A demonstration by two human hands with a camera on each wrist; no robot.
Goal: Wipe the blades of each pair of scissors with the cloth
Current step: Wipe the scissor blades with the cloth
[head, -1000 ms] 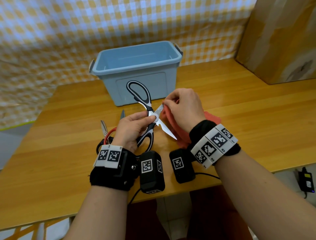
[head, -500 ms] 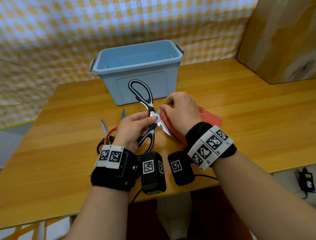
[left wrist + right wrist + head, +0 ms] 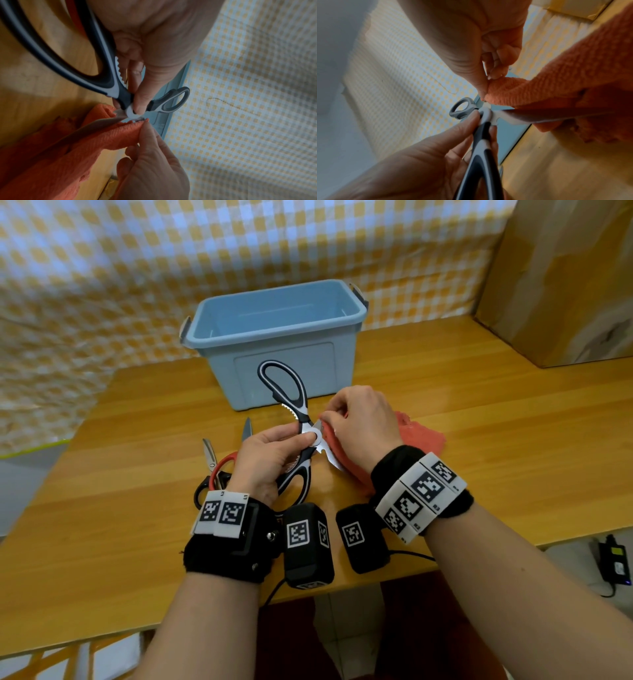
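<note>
Right hand (image 3: pixel 359 433) had slid the orange cloth (image 3: pixel 418 436) up the blade since a second ago, from mid-blade to right against the pivot; the exposed blade tip at frame centre looked shorter. Nearest the lower edge sat the two wrist rigs with their black-and-white markers, over the wooden table (image 3: pixel 102 542). Left hand (image 3: pixel 263 460) gripped the black-and-grey scissors (image 3: pixel 301 412), fingers curled around the lower handle loop, thumb pressed on the white pivot disc. Scissors were held open above the table at frame centre, upper loop pointing toward the top of the frame, one blade angling down-right. Right hand was pinched tight, thumb and forefinger clamping a fold of cloth over that blade next to the pivot; the rest of the cloth trailed to the right onto the table. Left of the left hand, two more pairs lay on the table: red-handled scissors (image 3: pixel 222 465) and black-handled scissors (image 3: pixel 202 491), blades pointing up-frame, partly hidden by the hand. Behind the scissors stood a blue plastic bin (image 3: pixel 274 344). Upper right: a cardboard box (image 3: pixel 565 275). Backdrop was yellow-and-white checked fabric (image 3: pixel 137 268).
</note>
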